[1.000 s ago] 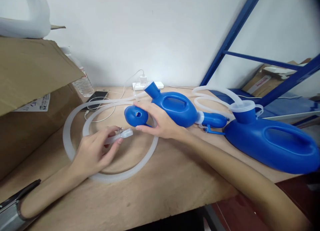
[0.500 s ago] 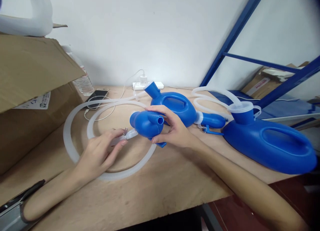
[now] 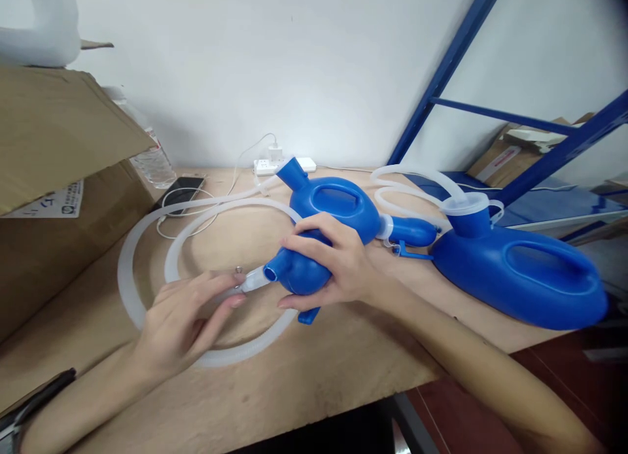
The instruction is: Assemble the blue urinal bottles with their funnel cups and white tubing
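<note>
My right hand is wrapped around a blue bulb-shaped urinal head, its short round spout facing left toward me. A clear connector meets the head on its left side. Thumb and fingers of my left hand pinch the end of a translucent hose at that connector, where a small metal hose clamp shows. The hose loops over the table behind and under my hands. Just behind my right hand lies a blue urinal bottle with an angled neck.
At right rests a larger-looking blue urinal bottle with hose and white cap; another blue head lies beside it. A cardboard box stands left, near a water bottle, phone and power strip. A blue rack rises at right.
My right hand has turned the urinal head, so its spout has swung from the right side to the left. The hands sit slightly lower in view; my left hand keeps its pinch.
</note>
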`<action>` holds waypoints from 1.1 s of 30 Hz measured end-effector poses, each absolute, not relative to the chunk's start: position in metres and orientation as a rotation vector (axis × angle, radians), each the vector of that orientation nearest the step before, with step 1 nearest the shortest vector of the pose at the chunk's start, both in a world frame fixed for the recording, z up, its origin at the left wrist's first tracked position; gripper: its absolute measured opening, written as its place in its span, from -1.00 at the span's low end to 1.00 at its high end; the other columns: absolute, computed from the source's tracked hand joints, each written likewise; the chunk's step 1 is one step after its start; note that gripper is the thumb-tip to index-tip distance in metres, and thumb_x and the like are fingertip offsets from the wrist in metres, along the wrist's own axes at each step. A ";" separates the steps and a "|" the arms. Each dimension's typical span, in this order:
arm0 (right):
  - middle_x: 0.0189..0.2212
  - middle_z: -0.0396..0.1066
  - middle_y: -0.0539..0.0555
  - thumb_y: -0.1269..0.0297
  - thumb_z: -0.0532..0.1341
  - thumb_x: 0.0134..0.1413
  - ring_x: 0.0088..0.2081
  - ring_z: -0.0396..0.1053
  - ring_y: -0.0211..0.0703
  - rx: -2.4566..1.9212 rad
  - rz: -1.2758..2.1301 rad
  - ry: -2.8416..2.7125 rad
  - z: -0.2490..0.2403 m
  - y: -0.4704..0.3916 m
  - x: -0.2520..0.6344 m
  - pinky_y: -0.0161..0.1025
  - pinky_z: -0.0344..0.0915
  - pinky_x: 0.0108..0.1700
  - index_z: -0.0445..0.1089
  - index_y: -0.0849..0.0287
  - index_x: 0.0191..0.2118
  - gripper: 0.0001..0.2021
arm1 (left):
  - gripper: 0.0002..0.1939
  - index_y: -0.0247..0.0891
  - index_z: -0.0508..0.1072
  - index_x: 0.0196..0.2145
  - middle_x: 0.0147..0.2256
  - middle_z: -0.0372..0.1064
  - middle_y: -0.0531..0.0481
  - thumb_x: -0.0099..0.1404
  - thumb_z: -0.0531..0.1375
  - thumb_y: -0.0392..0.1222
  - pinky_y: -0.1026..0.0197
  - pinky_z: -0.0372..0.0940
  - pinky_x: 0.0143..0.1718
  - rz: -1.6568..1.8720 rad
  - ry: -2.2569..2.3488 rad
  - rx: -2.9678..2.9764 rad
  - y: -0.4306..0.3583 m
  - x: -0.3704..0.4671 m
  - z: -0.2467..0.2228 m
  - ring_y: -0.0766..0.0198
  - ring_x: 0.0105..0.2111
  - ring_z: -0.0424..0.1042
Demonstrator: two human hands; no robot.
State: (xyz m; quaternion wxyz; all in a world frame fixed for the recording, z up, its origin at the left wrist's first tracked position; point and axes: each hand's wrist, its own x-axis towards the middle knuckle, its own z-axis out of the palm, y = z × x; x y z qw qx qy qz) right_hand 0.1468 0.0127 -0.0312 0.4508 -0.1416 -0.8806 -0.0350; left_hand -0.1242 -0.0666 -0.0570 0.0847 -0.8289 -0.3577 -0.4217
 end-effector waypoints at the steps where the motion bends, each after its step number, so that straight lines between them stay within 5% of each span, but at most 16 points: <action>1: -0.10 0.51 0.18 -0.27 0.38 0.18 -0.10 0.52 0.03 -0.378 -0.184 -2.210 -0.029 0.011 0.149 -0.05 0.51 -0.06 0.48 0.11 0.08 -0.41 | -0.86 -0.19 0.46 0.01 -0.20 0.69 0.02 0.54 0.21 -0.32 0.30 0.53 -0.31 -1.277 -1.062 -2.455 -0.067 -0.125 -0.057 0.28 -0.37 0.67; 7: -0.17 0.56 0.20 -0.36 0.25 0.25 -0.14 0.47 0.10 -0.534 -0.544 -2.372 -0.037 0.007 0.156 -0.06 0.44 -0.21 0.52 0.15 0.09 -0.35 | -0.81 -0.16 0.49 0.00 -0.19 0.69 0.04 0.49 0.24 -0.38 0.32 0.54 -0.33 -1.222 -1.090 -2.462 -0.065 -0.130 -0.057 0.27 -0.34 0.68; 15: -0.09 0.58 0.22 -0.33 0.15 0.36 -0.21 0.47 0.02 -0.510 -0.539 -2.416 -0.048 0.004 0.153 -0.09 0.29 -0.32 0.45 0.23 0.14 -0.33 | -0.78 -0.10 0.54 0.00 -0.19 0.70 0.04 0.49 0.25 -0.36 0.28 0.60 -0.32 -1.195 -1.056 -2.534 -0.062 -0.127 -0.049 0.24 -0.31 0.70; 20: -0.03 0.53 0.28 -0.24 0.14 0.40 -0.11 0.44 0.13 -0.539 -0.403 -2.560 -0.047 0.005 0.153 -0.03 0.31 -0.18 0.34 0.24 0.25 -0.36 | -0.73 -0.01 0.55 0.04 -0.20 0.69 0.07 0.49 0.24 -0.33 0.29 0.48 -0.53 -1.186 -1.141 -2.574 -0.058 -0.129 -0.048 0.30 -0.46 0.63; 24: 0.03 0.52 0.30 -0.18 0.29 0.30 -0.05 0.49 0.18 -0.567 -0.165 -2.591 -0.049 0.009 0.156 0.05 0.39 -0.06 0.29 0.23 0.27 -0.34 | -0.79 -0.08 0.54 -0.01 -0.20 0.69 0.03 0.48 0.25 -0.34 0.26 0.46 -0.50 -1.130 -1.138 -2.578 -0.053 -0.134 -0.051 0.29 -0.47 0.62; 29: 0.10 0.57 0.24 -0.29 0.49 0.01 0.08 0.56 0.22 -0.749 0.303 -2.556 -0.046 0.017 0.163 0.06 0.47 0.08 0.25 0.13 0.35 -0.07 | -0.87 -0.17 0.52 -0.05 -0.22 0.69 0.00 0.50 0.23 -0.33 0.29 0.48 -0.46 -1.099 -1.045 -2.578 -0.050 -0.136 -0.051 0.29 -0.44 0.64; 33: 0.25 0.52 0.16 -0.30 0.47 0.04 0.24 0.49 0.20 -0.811 0.477 -2.598 -0.040 0.020 0.167 0.07 0.43 0.22 0.36 0.00 0.33 -0.17 | -0.87 -0.13 0.55 -0.07 -0.23 0.68 0.04 0.49 0.24 -0.30 0.27 0.50 -0.46 -1.118 -1.125 -2.578 -0.050 -0.135 -0.052 0.32 -0.48 0.60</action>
